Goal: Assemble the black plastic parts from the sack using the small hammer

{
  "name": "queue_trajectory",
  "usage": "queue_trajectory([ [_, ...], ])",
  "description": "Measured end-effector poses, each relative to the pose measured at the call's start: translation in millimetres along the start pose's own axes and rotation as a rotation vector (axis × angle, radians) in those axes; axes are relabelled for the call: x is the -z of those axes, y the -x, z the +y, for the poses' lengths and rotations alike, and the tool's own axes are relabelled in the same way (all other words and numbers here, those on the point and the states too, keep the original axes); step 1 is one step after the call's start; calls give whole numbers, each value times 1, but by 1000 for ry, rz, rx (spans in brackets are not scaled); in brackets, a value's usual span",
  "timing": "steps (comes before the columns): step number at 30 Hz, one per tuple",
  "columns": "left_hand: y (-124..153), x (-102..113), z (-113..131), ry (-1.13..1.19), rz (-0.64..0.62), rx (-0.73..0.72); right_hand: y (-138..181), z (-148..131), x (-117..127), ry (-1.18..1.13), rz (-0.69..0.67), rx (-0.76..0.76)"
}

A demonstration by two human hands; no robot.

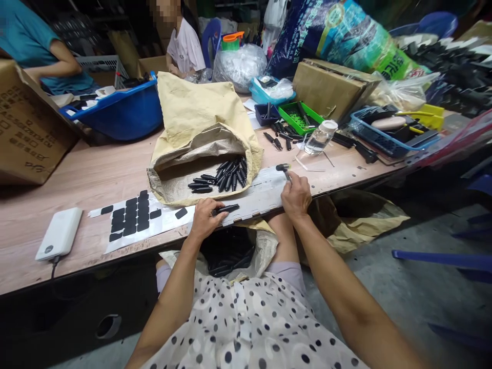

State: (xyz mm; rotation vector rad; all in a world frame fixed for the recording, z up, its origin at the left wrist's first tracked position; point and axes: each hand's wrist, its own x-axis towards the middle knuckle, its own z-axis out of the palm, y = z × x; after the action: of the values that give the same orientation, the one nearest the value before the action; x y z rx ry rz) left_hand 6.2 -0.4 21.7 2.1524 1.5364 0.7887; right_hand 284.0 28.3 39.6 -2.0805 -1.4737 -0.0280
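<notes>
My left hand (207, 219) is closed around a slim black pen-shaped part (228, 208) just above the table's front edge. A small hammer (283, 168) with a dark head is gripped in my right hand (296, 196), over the right end of a flat grey board (259, 197). Similar black parts (230, 175) lie in the mouth of a beige woven sack (203, 102) behind my left hand. On my lap, between my knees, another open sack (267, 251) holds more black pieces. Left of my hands, a white sheet (165, 221) carries several black rounded patches (130, 218).
A white power bank (59, 234) with a cable lies left. Behind stand a blue basin (123, 115), a green tray (302, 118), a clear bottle (321, 137) and a blue basket (392, 133). A cardboard box (31, 123) borders the left. Two people sit across the table.
</notes>
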Motion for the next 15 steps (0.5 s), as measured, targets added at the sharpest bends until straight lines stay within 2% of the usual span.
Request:
queue_trajectory([
  [3, -2, -2, 2, 23, -11, 27, 31, -14, 16, -296, 14, 75],
  [7, -2, -4, 4, 36, -9, 55, 80, -43, 28, -589, -153, 264],
  [10, -2, -3, 5, 46, -14, 52, 103, -59, 25, -627, -246, 357],
  [15, -2, -2, 6, 35, -19, 34, 112, -64, 13, -497, -267, 433],
])
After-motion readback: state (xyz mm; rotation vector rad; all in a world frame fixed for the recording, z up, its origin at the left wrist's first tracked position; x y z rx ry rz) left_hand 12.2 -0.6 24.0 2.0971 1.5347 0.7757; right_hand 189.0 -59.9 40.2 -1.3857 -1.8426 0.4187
